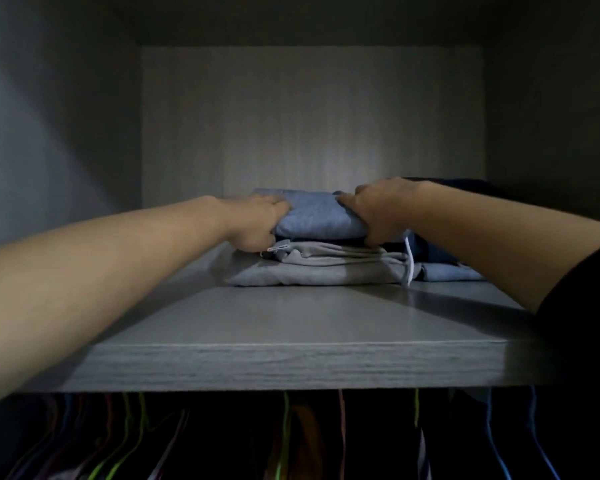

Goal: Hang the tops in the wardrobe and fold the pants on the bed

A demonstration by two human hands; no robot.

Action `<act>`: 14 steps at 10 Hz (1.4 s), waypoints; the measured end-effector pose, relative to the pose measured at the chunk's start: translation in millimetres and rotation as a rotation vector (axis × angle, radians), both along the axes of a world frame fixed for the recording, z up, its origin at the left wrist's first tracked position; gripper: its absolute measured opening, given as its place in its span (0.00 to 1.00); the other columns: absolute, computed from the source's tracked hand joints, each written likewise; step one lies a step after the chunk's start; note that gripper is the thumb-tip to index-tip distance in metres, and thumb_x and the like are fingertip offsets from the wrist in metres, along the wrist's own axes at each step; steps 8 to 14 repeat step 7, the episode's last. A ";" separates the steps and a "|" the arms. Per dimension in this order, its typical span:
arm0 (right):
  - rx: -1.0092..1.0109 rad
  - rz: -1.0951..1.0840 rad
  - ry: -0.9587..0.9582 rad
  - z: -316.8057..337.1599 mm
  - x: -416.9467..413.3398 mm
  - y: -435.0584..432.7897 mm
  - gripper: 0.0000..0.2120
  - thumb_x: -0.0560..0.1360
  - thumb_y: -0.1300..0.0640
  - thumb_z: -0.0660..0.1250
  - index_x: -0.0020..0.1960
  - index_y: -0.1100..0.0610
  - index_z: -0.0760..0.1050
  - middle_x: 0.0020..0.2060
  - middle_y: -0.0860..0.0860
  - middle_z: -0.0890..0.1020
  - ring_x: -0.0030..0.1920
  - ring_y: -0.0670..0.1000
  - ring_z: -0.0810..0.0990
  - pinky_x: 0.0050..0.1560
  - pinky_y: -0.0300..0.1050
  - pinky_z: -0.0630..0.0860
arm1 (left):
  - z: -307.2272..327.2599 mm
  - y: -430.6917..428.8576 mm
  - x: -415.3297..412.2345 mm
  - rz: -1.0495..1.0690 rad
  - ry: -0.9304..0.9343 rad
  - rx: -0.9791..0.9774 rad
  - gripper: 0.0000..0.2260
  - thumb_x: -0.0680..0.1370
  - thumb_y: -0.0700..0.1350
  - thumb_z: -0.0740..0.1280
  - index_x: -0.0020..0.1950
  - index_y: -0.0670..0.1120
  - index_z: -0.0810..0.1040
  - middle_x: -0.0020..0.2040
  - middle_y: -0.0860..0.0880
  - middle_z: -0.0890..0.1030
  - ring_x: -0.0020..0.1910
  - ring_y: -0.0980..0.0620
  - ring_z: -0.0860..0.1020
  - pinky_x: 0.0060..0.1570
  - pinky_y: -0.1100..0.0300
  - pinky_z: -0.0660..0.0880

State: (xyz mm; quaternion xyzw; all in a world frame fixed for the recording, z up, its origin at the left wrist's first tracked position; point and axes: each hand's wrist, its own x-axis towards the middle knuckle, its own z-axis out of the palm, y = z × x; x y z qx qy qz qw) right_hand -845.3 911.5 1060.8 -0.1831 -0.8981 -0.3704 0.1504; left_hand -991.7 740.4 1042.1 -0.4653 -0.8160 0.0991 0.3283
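Okay, head view, the only one. Two bare forearms reach onto a grey wood-grain wardrobe shelf [257, 362], toward its back. The left hand [253, 223] grips the left end of a folded blue-grey fabric garment [319, 216], with its fingers curled over the top edge. The right hand [378, 211] grips the right end the same way, knuckles bent and fingers wrapped round the fold. A black sleeve [582, 306] shows at the right frame edge.

The blue-grey garment is on top of a stack of light grey folded clothing [312, 271] lying on the shelf. Cannot tell whether it rests on the stack or is held just above it. A white drawstring [409, 261] hangs down the stack's right side. Just beside the stack on the right are darker blue folded clothes [444, 268], partly hidden by the right forearm. Behind is the pale grey back panel [309, 116].

Under the shelf it is dark. Thin coloured hangers [284, 427] in green, orange and blue show there, but the clothes on them are too dim to make out.
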 end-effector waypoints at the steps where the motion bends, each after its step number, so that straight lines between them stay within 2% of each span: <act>1: -0.069 0.018 0.006 -1.4 -2.5 6.8 0.46 0.71 0.44 0.71 0.80 0.50 0.48 0.66 0.55 0.72 0.59 0.58 0.76 0.59 0.54 0.76 | 2.2 -1.5 5.7 -0.005 -0.078 0.006 0.28 0.77 0.43 0.64 0.75 0.41 0.62 0.75 0.41 0.64 0.73 0.43 0.64 0.71 0.54 0.62; 2: -0.261 0.010 -0.034 -2.5 2.0 2.9 0.49 0.72 0.48 0.69 0.81 0.48 0.39 0.72 0.56 0.67 0.66 0.60 0.73 0.65 0.57 0.73 | 6.9 -6.1 11.7 0.013 -0.179 -0.024 0.29 0.77 0.44 0.65 0.76 0.44 0.61 0.76 0.42 0.64 0.74 0.44 0.64 0.73 0.53 0.61; 3: -0.286 0.090 -0.006 8.2 24.8 -4.0 0.45 0.71 0.44 0.73 0.80 0.49 0.52 0.68 0.54 0.73 0.62 0.57 0.75 0.64 0.55 0.74 | 21.2 -17.7 31.5 -0.007 -0.237 0.001 0.26 0.75 0.45 0.68 0.72 0.50 0.67 0.68 0.47 0.74 0.64 0.45 0.73 0.64 0.51 0.70; 4: -0.257 0.204 0.087 12.9 60.2 -8.4 0.27 0.73 0.45 0.72 0.70 0.45 0.71 0.60 0.49 0.80 0.52 0.52 0.77 0.56 0.52 0.78 | 31.2 -30.9 56.9 0.022 -0.144 0.029 0.21 0.77 0.46 0.66 0.70 0.51 0.72 0.62 0.47 0.78 0.56 0.45 0.76 0.55 0.54 0.73; 5: -0.176 0.236 0.192 5.7 96.9 -14.1 0.11 0.77 0.49 0.66 0.58 0.41 0.79 0.54 0.46 0.83 0.46 0.50 0.76 0.45 0.48 0.76 | 24.0 -42.4 76.4 0.107 0.029 0.094 0.13 0.80 0.50 0.60 0.63 0.53 0.78 0.59 0.46 0.80 0.54 0.42 0.77 0.51 0.52 0.75; 6: -0.138 0.240 0.320 -11.7 130.5 -20.4 0.11 0.78 0.49 0.63 0.56 0.41 0.81 0.52 0.47 0.83 0.43 0.51 0.73 0.41 0.46 0.69 | 1.3 -50.0 98.9 0.101 0.120 0.253 0.13 0.81 0.50 0.58 0.58 0.50 0.80 0.58 0.43 0.81 0.55 0.40 0.78 0.44 0.55 0.71; 7: -0.103 0.267 0.450 -40.4 163.8 -24.6 0.11 0.78 0.47 0.61 0.54 0.43 0.81 0.48 0.53 0.82 0.41 0.57 0.75 0.39 0.46 0.67 | -28.1 -53.7 126.7 0.092 0.208 0.371 0.14 0.80 0.49 0.58 0.57 0.47 0.80 0.58 0.40 0.81 0.55 0.38 0.78 0.45 0.52 0.72; 14: -0.103 0.267 0.450 -40.4 163.8 -24.6 0.11 0.78 0.47 0.61 0.54 0.43 0.81 0.48 0.53 0.82 0.41 0.57 0.75 0.39 0.46 0.67 | -28.1 -53.7 126.7 0.092 0.208 0.371 0.14 0.80 0.49 0.58 0.57 0.47 0.80 0.58 0.40 0.81 0.55 0.38 0.78 0.45 0.52 0.72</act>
